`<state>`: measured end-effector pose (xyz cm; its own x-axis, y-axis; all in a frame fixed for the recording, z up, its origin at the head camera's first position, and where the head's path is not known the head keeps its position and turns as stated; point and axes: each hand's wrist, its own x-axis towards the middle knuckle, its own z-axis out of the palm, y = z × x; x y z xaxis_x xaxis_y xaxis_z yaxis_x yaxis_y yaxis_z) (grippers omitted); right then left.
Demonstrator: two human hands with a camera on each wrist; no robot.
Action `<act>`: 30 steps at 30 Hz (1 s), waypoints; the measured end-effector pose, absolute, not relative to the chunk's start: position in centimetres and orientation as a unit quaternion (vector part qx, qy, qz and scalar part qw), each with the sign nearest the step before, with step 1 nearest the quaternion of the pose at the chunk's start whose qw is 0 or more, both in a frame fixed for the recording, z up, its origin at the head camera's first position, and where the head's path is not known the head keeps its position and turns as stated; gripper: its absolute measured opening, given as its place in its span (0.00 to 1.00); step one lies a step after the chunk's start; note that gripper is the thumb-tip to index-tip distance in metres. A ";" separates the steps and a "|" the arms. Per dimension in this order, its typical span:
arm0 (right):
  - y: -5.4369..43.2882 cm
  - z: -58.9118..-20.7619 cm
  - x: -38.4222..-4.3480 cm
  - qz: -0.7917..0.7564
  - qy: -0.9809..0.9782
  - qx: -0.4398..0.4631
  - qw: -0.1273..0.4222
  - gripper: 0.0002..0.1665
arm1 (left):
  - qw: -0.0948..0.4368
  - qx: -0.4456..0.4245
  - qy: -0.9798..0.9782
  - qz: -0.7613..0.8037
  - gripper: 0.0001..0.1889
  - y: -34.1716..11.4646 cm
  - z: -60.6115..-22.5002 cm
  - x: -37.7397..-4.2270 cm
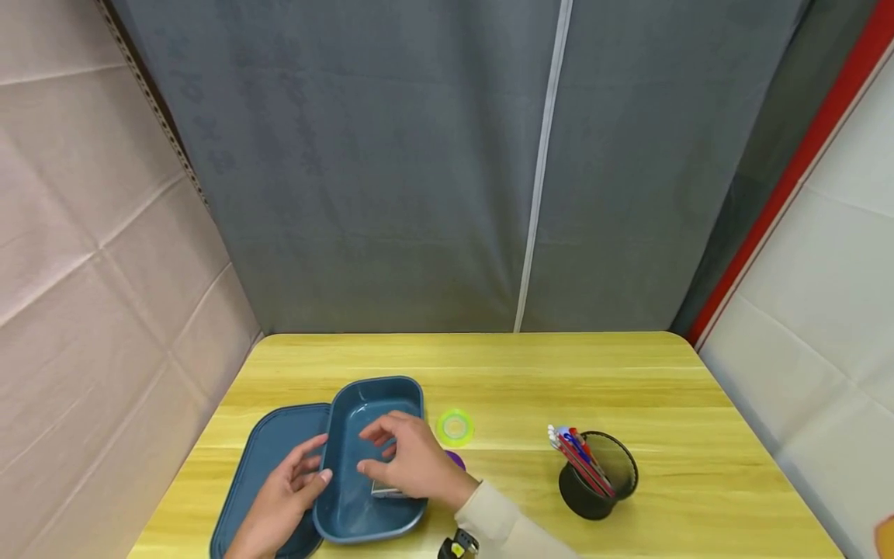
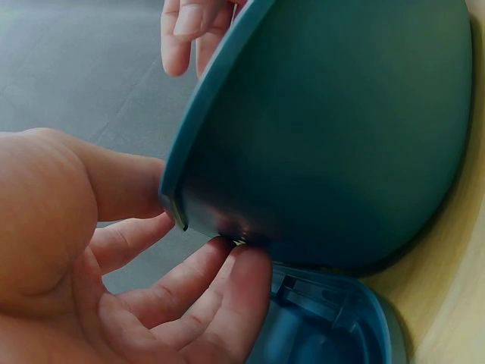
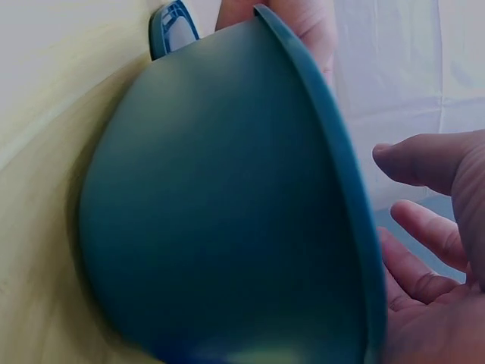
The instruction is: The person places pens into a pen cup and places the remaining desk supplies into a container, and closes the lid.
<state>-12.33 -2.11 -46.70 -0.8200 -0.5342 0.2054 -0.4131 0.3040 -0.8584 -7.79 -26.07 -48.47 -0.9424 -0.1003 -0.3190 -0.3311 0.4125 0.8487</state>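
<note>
A blue plastic box [image 1: 363, 516] sits on the table, its left side over a matching blue lid [image 1: 279, 439]. My left hand [image 1: 285, 497] holds the box by its left rim; in the left wrist view the thumb lies at the rim [image 2: 198, 106] and the fingers touch the outer wall. Over the inside of the box hovers my right hand [image 1: 412, 458], its fingers loosely bent and apart with nothing between them. Beneath that hand, a small grey-and-white object [image 1: 386, 491] lies in the box, partly hidden.
Right of the box lie a yellow-green tape roll [image 1: 443, 428] and a purple item [image 1: 455, 460], mostly covered by the right hand. A black mesh pen cup [image 1: 585, 497] holding several pens [image 1: 580, 454] leans on the right. A black object [image 1: 447, 550] shows at the front edge.
</note>
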 end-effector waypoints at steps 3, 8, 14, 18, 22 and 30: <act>-1.5 -46.4 -12.3 -0.517 0.802 -0.296 0.046 0.21 | 0.113 -0.134 0.830 0.529 0.35 -26.0 -48.3 -7.8; -0.5 -46.0 -12.1 -0.529 0.799 -0.283 0.037 0.19 | 0.114 -0.139 0.827 0.533 0.34 -26.0 -48.2 -7.6; 0.6 -46.0 -11.9 -0.533 0.804 -0.264 0.020 0.19 | 0.111 -0.137 0.826 0.535 0.34 -25.9 -48.2 -7.6; 1.6 -46.1 -11.8 -0.543 0.801 -0.253 0.015 0.18 | 0.113 -0.138 0.828 0.532 0.34 -26.0 -48.2 -7.6; 2.9 -46.4 -11.7 -0.552 0.798 -0.243 0.015 0.19 | 0.114 -0.137 0.829 0.530 0.34 -26.0 -48.2 -7.7; 4.9 -47.1 -11.6 -0.557 0.801 -0.218 0.006 0.19 | 0.117 -0.136 0.833 0.523 0.34 -26.0 -48.2 -7.6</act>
<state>-11.57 4.88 -47.06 -0.9045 -0.3564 0.2340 -0.3436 0.2845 -0.8950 -7.61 -26.01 -48.18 -0.9355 -0.1056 -0.3372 -0.3495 0.4166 0.8392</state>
